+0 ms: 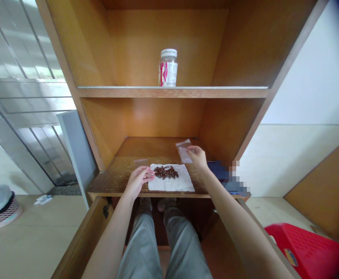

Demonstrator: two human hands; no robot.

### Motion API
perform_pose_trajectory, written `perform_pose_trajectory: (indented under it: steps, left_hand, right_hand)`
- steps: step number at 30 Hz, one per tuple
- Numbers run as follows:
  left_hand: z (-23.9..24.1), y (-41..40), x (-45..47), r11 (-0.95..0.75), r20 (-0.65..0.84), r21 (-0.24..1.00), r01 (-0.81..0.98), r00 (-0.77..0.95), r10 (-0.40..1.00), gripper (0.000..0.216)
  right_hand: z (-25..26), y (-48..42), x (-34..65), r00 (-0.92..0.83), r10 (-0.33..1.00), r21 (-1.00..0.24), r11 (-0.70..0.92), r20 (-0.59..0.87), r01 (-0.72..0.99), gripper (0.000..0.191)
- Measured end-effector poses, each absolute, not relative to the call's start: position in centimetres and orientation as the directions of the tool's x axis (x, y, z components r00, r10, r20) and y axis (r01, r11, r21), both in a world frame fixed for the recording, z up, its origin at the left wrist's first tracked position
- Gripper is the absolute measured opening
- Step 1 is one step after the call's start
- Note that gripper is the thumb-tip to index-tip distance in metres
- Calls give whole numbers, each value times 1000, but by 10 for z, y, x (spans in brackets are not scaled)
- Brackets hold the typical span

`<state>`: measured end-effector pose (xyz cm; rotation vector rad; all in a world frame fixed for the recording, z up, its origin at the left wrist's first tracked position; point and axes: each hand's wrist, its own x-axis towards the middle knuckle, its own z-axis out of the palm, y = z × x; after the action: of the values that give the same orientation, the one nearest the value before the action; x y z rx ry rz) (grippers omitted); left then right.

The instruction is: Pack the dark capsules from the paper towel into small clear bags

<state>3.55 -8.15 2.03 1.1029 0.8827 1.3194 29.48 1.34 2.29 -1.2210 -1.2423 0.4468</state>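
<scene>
My right hand [198,156] pinches a small clear zip bag [182,150] by its right side, above the back of the wooden shelf. The bag looks flat. My left hand [140,179] is at the left edge of a white cloth [172,186], its thumb and fingers drawn together. A thin pale thing seems to show at those fingertips, too small to make out. Dark brown beans [166,173] lie heaped on the cloth, close to the right of these fingers. Behind my left hand lies another clear bag [140,162], partly hidden by the hand.
A white-capped jar [168,69] stands on the upper shelf [216,92]. Dark blue flat items [220,170] lie at the lower shelf's right end. Open cabinet doors flank my legs. A red plastic stool-like object [306,248] is at lower right, and a basket [3,213] at left.
</scene>
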Motion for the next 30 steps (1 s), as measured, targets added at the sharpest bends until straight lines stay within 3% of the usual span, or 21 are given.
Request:
perform_pose_trajectory:
  steps: [9, 14, 17, 21, 25, 28, 30]
  left_hand:
    - [20, -81, 35, -73, 105, 957, -280, 101, 989, 27]
    - [19, -81, 35, -74, 106, 956, -283, 100, 989, 27]
    - [18, -81, 35, -71, 103, 956, -284, 100, 990, 27]
    - [18, -81, 36, -75, 107, 956, -285, 99, 989, 26]
    - [15, -76, 38, -202, 175, 928, -314, -114, 978, 21]
    - [14, -68, 36, -317, 266, 940, -122, -320, 909, 19]
    - [15, -64, 30, -346, 361, 933, 102, -296, 885, 23]
  right_hand:
    - [-4, 49, 311, 339, 853, -810, 151, 397, 567, 27]
    - [1, 35, 306, 428, 771, -709, 42, 471, 704, 30]
    - [6, 20, 299, 417, 702, -694, 152, 577, 704, 29]
    - [6, -9, 284, 274, 646, -624, 406, 712, 667, 28]
    - [-1, -37, 271, 114, 640, -530, 508, 760, 679, 31]
    - [-5, -47, 269, 84, 646, -518, 519, 758, 679, 31]
    - [-6, -49, 270, 116, 642, -538, 515, 758, 668, 29]
